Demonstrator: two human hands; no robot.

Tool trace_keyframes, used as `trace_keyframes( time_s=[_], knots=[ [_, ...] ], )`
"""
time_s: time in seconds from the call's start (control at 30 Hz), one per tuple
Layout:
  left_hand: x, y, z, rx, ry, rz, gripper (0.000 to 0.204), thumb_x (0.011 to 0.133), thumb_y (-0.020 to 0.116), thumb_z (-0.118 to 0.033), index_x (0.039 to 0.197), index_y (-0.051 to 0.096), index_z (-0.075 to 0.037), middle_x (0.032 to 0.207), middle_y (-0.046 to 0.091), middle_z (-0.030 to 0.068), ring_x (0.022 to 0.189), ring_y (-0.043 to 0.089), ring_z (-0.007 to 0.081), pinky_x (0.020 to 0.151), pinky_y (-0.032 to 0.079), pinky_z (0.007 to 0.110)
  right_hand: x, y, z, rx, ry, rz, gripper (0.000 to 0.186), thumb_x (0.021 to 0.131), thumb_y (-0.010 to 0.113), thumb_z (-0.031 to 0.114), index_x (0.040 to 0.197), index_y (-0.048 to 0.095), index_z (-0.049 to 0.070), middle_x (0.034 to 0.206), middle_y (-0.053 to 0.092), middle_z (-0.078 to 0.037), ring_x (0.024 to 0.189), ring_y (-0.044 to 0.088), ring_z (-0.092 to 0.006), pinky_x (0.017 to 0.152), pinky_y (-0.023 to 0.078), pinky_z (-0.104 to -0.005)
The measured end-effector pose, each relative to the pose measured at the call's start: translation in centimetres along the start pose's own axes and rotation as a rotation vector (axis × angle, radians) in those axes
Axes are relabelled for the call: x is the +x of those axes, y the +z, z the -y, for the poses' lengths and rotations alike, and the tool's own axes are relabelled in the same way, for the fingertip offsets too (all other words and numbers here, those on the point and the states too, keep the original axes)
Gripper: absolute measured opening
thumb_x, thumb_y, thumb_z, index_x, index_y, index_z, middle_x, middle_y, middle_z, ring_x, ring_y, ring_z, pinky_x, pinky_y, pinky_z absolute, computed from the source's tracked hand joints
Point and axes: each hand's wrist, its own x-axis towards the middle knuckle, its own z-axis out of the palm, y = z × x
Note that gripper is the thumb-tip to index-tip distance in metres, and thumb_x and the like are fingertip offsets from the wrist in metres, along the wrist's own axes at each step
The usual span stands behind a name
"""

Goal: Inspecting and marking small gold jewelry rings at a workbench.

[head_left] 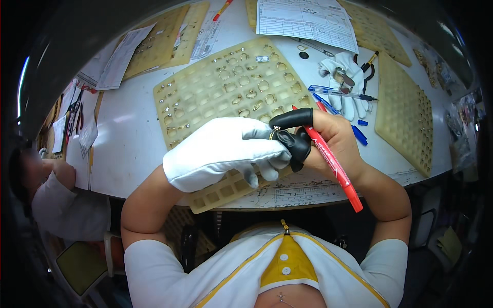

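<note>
A white glove covers my left hand (231, 151), which is closed, its fingertips together at a small gold-coloured ring (275, 131). Black rubber finger cots cover the thumb and forefinger of my right hand (328, 136). Those two covered fingers meet the ring from the right, so both hands touch it. A red marker (331, 161) rests slantwise in my right hand, its thick end pointing down toward me. Below the hands lies a cream tray (197, 97) of small square pockets, several with rings in them; my hands and left forearm hide its near part.
Another pocketed tray (403, 120) lies at the right. White gloves (352, 105), a blue pen (341, 93) and blue caps (359, 135) sit beside the main tray. Printed papers (307, 23) and more trays are at the back. A co-worker's arm (64, 172) is at far left.
</note>
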Motion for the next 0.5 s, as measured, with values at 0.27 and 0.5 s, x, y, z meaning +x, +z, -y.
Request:
trace_keyframes(
  time_s=[0.27,0.5],
  knots=[
    [0.2,-0.3,0.5,0.152,0.087,-0.035,0.030,0.086,0.064,-0.027,0.097,0.060,0.000,0.083,0.064,0.0079,0.071,0.064,0.0126,0.061,0.051,0.025,0.3,-0.3,-0.8,-0.252,-0.230,-0.027,0.049,0.055,0.060,-0.004,0.103,0.065,0.005,0.058,0.051,-0.006,0.054,0.050,-0.0190,0.052,0.040,-0.0296],
    [0.3,-0.4,1.0,0.131,0.135,-0.083,0.025,0.083,0.068,-0.022,0.089,0.060,0.001,0.079,0.064,0.0073,0.065,0.062,0.0120,0.056,0.049,0.024,0.4,-0.3,-1.1,-0.423,-0.343,-0.043,0.046,0.055,0.062,0.000,0.100,0.066,0.006,0.056,0.050,-0.006,0.054,0.050,-0.0226,0.051,0.040,-0.0330]
  ],
)
